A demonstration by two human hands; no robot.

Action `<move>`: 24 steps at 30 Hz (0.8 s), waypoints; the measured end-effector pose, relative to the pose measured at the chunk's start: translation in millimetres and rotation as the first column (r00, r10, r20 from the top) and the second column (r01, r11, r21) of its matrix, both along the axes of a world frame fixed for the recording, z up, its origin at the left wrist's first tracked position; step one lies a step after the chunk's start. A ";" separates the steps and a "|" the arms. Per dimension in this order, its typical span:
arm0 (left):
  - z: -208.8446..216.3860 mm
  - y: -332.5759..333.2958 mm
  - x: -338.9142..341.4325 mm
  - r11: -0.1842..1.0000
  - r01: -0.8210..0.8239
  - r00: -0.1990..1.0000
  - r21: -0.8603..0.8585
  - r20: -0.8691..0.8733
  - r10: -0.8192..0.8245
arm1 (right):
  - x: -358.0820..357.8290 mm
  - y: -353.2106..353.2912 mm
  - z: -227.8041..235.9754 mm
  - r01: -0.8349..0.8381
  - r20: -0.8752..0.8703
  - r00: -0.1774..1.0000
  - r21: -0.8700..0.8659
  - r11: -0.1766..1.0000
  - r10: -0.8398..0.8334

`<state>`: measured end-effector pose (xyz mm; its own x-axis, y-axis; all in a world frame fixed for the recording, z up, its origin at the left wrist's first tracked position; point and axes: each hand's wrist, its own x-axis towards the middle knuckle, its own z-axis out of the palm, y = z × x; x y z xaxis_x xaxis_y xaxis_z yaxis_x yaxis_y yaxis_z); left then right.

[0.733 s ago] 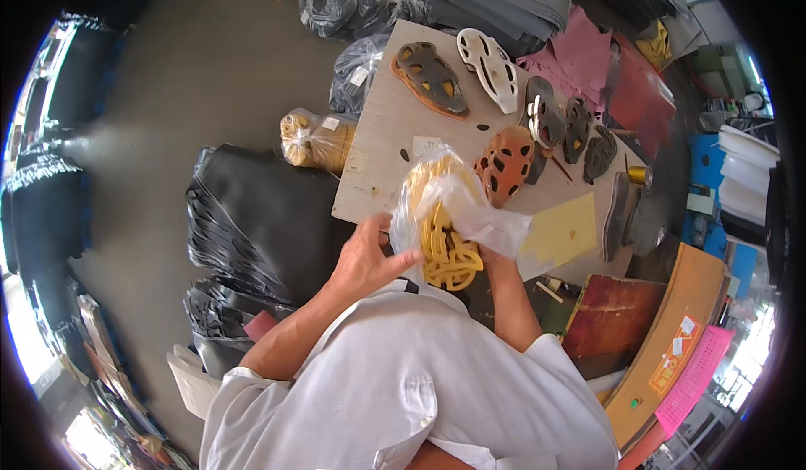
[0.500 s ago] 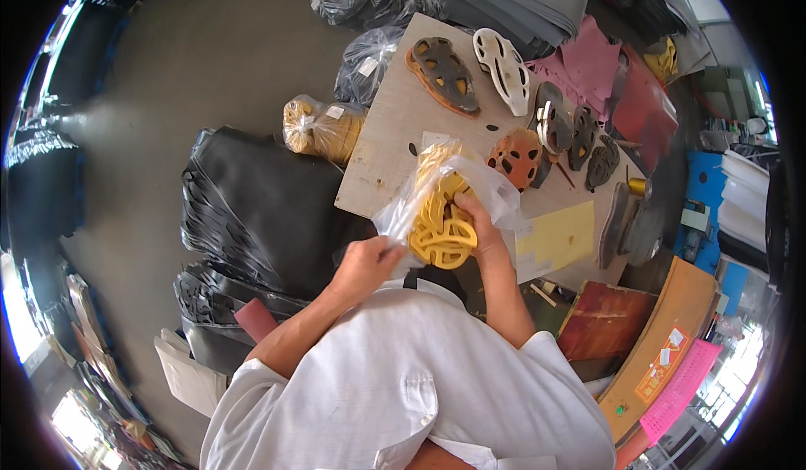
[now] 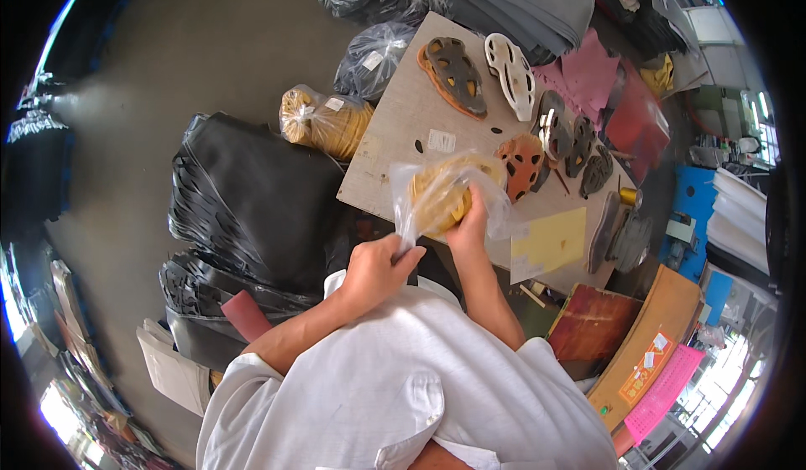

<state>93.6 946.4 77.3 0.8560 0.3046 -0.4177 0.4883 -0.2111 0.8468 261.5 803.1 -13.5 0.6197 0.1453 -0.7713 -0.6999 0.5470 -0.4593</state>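
Observation:
In front of my chest, a bundle of yellow cut-out pieces [image 3: 437, 197] with loops and openings lies in a clear plastic bag [image 3: 403, 206]. My right hand [image 3: 468, 222] grips the bundle from its right side, thumb on top, with plastic around it. On the other side, my left hand [image 3: 374, 270] pinches the gathered edge of the bag between thumb and fingers. The film blurs the outline of the pieces, and most of my right fingers are hidden beneath them. Both hands are just over the near edge of the wooden table [image 3: 386, 147].
Several cutting dies lie on the table, among them a white die [image 3: 510, 75] and an orange-brown die [image 3: 520, 164]. A yellow sheet [image 3: 550, 242] is at the right. Stacked black material [image 3: 252, 206] and a tied bag of yellow pieces [image 3: 323, 122] sit at the left.
The bag now covers the yellow bundle, whose near end was exposed before. The bundle has tipped and moved slightly right. My left hand has shifted a little right.

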 end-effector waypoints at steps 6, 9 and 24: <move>8.1 12.4 4.5 0.916 0.199 0.948 -0.347 -0.170 -0.270 | 15.3 2.6 -45.6 0.017 0.033 0.999 -0.067 0.998 -0.015; 13.0 15.2 9.8 0.714 0.016 0.986 -0.700 -0.108 -0.127 | -2.8 -0.3 -80.6 0.048 0.002 0.999 -0.145 0.988 -0.049; 12.0 32.7 18.7 0.351 -0.346 0.892 -0.870 -0.189 0.411 | 2.4 -50.5 58.5 0.353 0.015 0.227 -0.933 -0.068 0.974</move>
<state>112.3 979.1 89.3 0.7798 0.1073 -0.6167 0.2618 0.8390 0.4770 263.9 752.6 44.9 0.8921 0.4258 0.1512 0.4510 -0.8185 -0.3558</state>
